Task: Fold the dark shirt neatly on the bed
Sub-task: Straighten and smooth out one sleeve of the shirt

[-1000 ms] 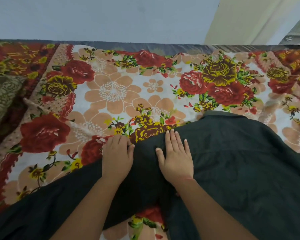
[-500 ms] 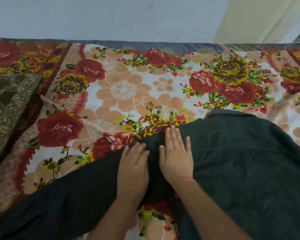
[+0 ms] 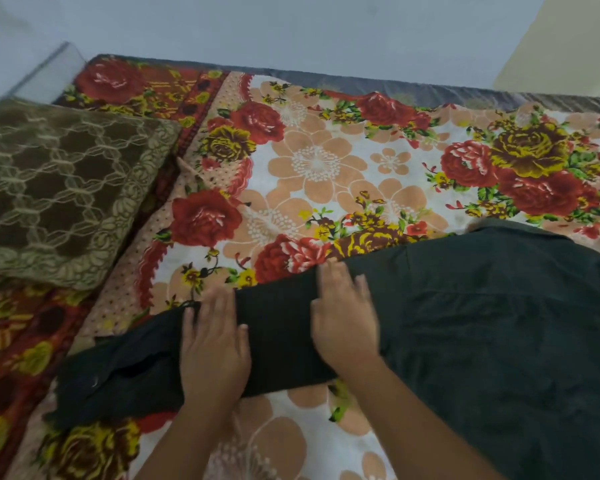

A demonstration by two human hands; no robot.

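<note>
The dark shirt lies spread on the floral bedsheet, its body at the right and one sleeve stretched out to the lower left. My left hand lies flat on the sleeve with straight fingers. Close to the shoulder, my right hand presses flat on the same sleeve. A strip of dark cloth shows between the two hands. The sleeve's cuff end lies open near the bed's left border.
A brown patterned pillow rests at the left on the bed. A pale wall runs along the bed's far edge. Bare bedsheet shows beyond the shirt and near my forearms.
My left hand has slid left along the sleeve, away from my right hand. The view has shifted left, showing more of the pillow and the sleeve's end.
</note>
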